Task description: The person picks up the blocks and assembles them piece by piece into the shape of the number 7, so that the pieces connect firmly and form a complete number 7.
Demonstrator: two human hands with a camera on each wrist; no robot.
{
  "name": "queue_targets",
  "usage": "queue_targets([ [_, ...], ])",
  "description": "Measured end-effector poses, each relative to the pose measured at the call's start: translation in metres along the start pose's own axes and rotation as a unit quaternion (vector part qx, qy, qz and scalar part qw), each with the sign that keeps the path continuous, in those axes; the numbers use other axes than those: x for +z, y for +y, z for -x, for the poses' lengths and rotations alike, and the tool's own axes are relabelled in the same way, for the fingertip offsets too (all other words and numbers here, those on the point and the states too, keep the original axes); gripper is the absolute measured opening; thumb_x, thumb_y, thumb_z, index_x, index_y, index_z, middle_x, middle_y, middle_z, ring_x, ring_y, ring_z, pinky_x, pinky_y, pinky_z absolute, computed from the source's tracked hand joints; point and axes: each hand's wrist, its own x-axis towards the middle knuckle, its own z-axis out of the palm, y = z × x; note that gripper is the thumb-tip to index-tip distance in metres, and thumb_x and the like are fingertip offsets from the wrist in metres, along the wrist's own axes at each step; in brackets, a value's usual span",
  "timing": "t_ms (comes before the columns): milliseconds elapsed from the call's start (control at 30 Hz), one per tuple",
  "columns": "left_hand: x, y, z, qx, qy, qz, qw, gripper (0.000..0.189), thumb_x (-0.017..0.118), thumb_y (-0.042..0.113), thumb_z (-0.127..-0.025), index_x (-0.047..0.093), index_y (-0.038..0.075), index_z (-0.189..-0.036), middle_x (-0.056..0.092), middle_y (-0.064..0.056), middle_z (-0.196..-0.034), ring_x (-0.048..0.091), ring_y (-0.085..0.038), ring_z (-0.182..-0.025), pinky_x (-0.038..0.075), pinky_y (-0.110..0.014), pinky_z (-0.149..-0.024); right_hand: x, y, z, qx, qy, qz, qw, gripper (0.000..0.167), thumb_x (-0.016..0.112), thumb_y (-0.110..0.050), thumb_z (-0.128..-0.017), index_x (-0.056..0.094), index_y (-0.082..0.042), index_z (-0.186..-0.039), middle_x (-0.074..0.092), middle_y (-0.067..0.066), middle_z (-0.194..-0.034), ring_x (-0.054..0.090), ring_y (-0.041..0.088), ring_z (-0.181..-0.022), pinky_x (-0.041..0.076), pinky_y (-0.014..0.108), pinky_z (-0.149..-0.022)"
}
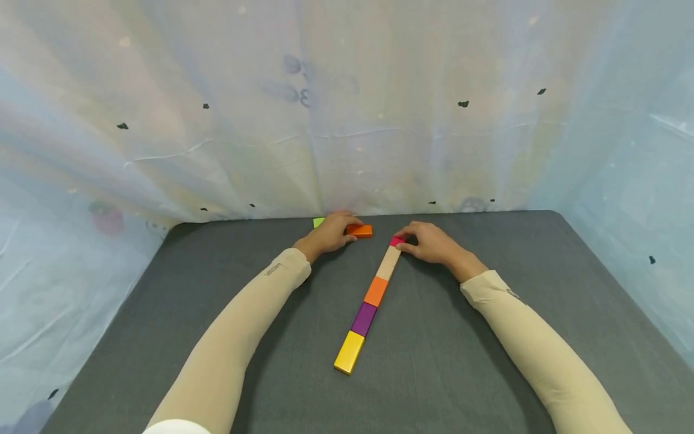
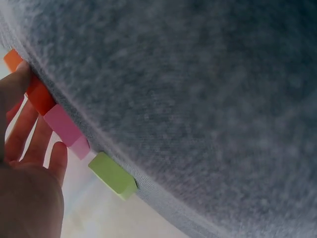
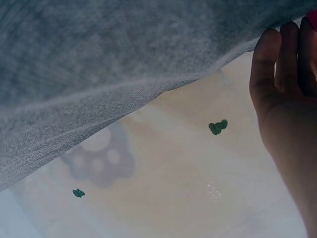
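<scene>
L grip (image 1: 332, 233): orange blk (image 1: 362, 231), R grip (image 1: 432, 243): red blk (image 1: 397, 241) prob. pinched

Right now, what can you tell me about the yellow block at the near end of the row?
The yellow block is a plain, slightly glossy oblong, perhaps painted wood, lying flat on the dark grey table. It ends the slanting row nearest the camera, its far end meeting the purple block; nothing else visibly touches it.

left hand (image 2: 33, 186) pinching orange block (image 2: 40, 97), thumb laid over it, other fingers spread. pink block (image 2: 63, 125) just past its end; touching or not, can't tell. green block (image 2: 113, 172) farther along, apart from pink. all along edge of grey cloth (image 2: 193, 109), pale sheet (image 2: 94, 215) beyond.
</scene>
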Motion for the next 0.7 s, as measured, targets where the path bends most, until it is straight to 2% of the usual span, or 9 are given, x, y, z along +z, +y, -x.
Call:
queue_targets([
  [100, -0.003, 0.000, 0.003, 0.004, 0.014, 0.006, 0.9999, 0.039, 0.067, 0.016, -0.096, 0.063, 0.007, -0.133, 0.061, -0.011, -0.134, 0.055, -0.028, -0.125, 0.040, -0.043, -0.112, -0.001, -0.002, -0.001, -0.005, 0.003, -0.001, 1.0000, 0.038, 0.065, -0.031, -0.097, 0.068, -0.008, -0.127, 0.066, 0.013, -0.119, 0.061, 0.029, -0.104, 0.048, 0.049, -0.096],
  [233, -0.004, -0.002, 0.008, 0.008, 0.056, 0.030, 0.9979, 0.038, 0.068, 0.010, -0.094, 0.063, 0.004, -0.132, 0.062, -0.013, -0.131, 0.058, -0.030, -0.121, 0.042, -0.044, -0.109, -0.004, -0.003, 0.000, -0.005, 0.008, -0.001, 1.0000, 0.038, 0.066, -0.030, -0.096, 0.068, -0.007, -0.127, 0.066, 0.014, -0.119, 0.061, 0.030, -0.105, 0.048, 0.050, -0.096],
  [467, -0.001, -0.006, 0.015, -0.022, 0.112, 0.074, 0.9907, 0.041, 0.067, 0.007, -0.094, 0.062, 0.005, -0.134, 0.060, -0.014, -0.128, 0.056, -0.031, -0.120, 0.044, -0.044, -0.106, -0.003, -0.002, 0.004, -0.008, 0.006, -0.002, 0.9999, 0.038, 0.066, -0.029, -0.097, 0.067, -0.006, -0.127, 0.065, 0.015, -0.118, 0.062, 0.030, -0.104, 0.048, 0.051, -0.096],
  [700, -0.003, 0.000, 0.010, -0.012, 0.133, 0.052, 0.9896, 0.036, 0.066, 0.008, -0.095, 0.064, 0.007, -0.131, 0.061, -0.012, -0.122, 0.056, -0.031, -0.115, 0.042, -0.044, -0.106, -0.003, -0.002, 0.005, -0.002, 0.007, -0.002, 1.0000, 0.038, 0.066, -0.031, -0.097, 0.068, -0.007, -0.126, 0.066, 0.014, -0.116, 0.061, 0.028, -0.101, 0.048, 0.050, -0.095],
])
